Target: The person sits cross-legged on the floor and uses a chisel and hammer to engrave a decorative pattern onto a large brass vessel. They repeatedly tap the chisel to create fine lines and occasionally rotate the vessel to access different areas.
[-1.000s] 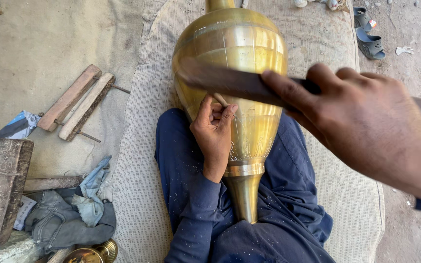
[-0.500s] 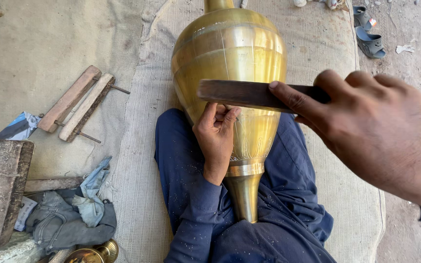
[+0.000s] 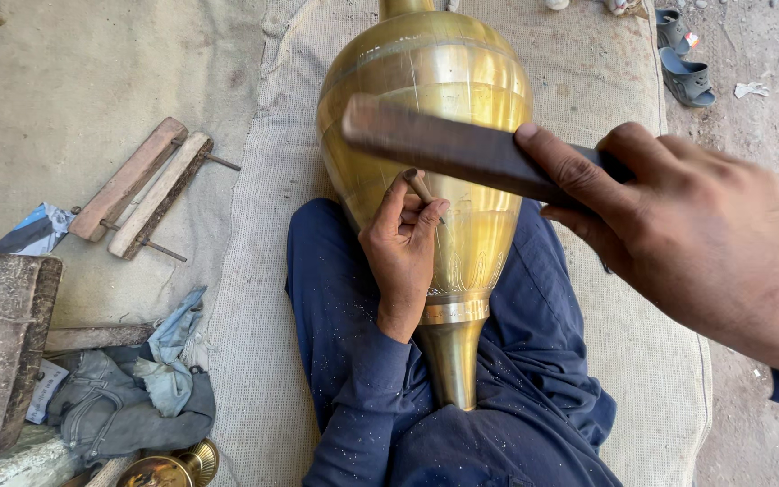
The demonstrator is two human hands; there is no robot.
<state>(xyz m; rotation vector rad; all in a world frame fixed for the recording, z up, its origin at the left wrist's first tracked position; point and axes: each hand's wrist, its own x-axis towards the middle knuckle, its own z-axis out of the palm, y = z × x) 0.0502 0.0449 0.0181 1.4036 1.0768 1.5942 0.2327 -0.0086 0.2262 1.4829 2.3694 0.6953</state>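
The right hand (image 3: 705, 243), fingers clenched on the dark bar (image 3: 462, 149), has lifted it above the punch (image 3: 421, 188) pinched in left-hand fingers (image 3: 403, 248) against the brass vase (image 3: 444, 108), between strikes.

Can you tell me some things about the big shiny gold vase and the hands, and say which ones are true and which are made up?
1. The large shiny brass vase lies across the person's lap in dark blue trousers. True.
2. The left hand holds a paintbrush. False: it pinches a small thin metal punch against the vase.
3. The right hand grips a dark flat wooden bar above the vase. True.
4. The vase stands upright on the ground. False: it lies on its side, narrow end toward the person.
5. Two wooden strips with metal pins lie to the left on the ground. True.
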